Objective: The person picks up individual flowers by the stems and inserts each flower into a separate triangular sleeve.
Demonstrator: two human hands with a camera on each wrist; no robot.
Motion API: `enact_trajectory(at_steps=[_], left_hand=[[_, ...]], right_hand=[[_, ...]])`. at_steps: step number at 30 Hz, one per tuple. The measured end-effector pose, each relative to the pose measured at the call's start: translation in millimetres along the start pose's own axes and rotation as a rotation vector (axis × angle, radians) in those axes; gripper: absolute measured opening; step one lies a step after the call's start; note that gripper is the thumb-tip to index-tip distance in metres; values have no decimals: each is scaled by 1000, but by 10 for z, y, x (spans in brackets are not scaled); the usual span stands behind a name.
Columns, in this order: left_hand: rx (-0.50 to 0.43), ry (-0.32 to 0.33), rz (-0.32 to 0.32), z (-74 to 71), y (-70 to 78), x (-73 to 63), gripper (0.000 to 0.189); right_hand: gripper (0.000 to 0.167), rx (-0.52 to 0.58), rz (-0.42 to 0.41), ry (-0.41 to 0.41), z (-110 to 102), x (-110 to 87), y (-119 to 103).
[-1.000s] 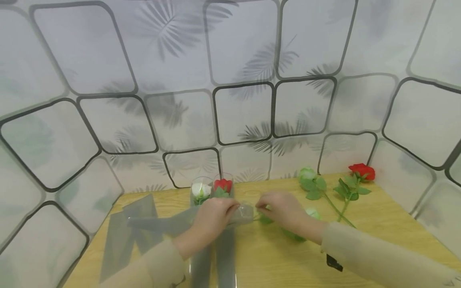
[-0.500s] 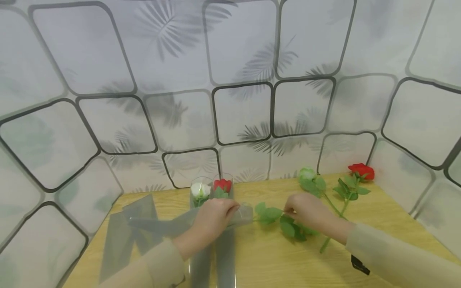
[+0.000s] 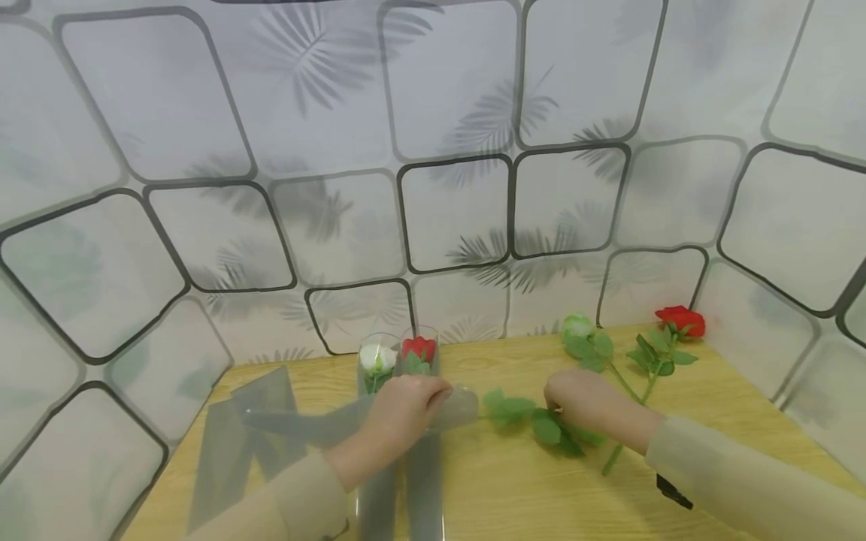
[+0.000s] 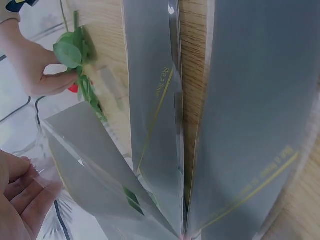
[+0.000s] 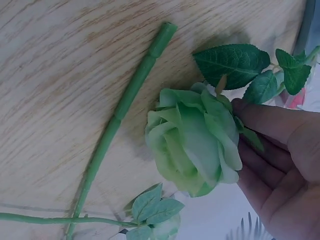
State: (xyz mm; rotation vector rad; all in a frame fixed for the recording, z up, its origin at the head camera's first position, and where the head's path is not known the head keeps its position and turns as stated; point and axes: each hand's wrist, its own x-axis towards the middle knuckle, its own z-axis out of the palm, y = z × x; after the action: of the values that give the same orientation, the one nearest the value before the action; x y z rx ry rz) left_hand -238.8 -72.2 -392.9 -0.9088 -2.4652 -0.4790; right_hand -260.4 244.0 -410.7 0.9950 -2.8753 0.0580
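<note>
My left hand [image 3: 402, 413] pinches the clear rim of a grey see-through flower sleeve [image 3: 325, 424], which lies slanted leftward across other sleeves. In the left wrist view, fingers and thumb of the left hand [image 4: 22, 195] grip its film edge. My right hand [image 3: 591, 398] holds a pale green rose [image 5: 192, 142] just under the bloom, thumb and fingers around its base. The rose's leaves [image 3: 510, 408] point left, and its stem runs to the sleeve's mouth; how far inside cannot be told. The bloom is hidden behind the right hand in the head view.
A sleeved white rose [image 3: 377, 359] and a sleeved red rose [image 3: 419, 349] lie at the back. More flat grey sleeves [image 3: 219, 458] lie left. Another green rose [image 3: 578, 328] and a loose red rose [image 3: 679, 321] lie right on the wooden table [image 3: 528, 496]. A patterned sheet surrounds it.
My right hand has shifted right, from the rose's stem near the sleeve's mouth to the base of the bloom, uncovering the leaves. The left hand and sleeve stay nearly still.
</note>
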Motion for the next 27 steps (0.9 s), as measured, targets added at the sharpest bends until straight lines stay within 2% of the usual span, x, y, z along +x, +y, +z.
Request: enact_trajectory(at_steps=[5, 7, 12, 17, 27], left_hand=[[-4, -3, 6, 4, -3, -9, 5], [1, -7, 9, 3, -2, -14, 5], [12, -23, 9, -3, -1, -12, 5], [5, -43, -1, -3, 8, 0, 6], [54, -95, -10, 76, 19, 21, 7]], right_hand=[[55, -4, -9, -10, 37, 4, 13], [60, 12, -13, -16, 42, 10, 19], [61, 15, -46, 2, -25, 35, 29], [66, -25, -76, 49, -197, 73, -9], [66, -50, -86, 44, -530, 137, -256]])
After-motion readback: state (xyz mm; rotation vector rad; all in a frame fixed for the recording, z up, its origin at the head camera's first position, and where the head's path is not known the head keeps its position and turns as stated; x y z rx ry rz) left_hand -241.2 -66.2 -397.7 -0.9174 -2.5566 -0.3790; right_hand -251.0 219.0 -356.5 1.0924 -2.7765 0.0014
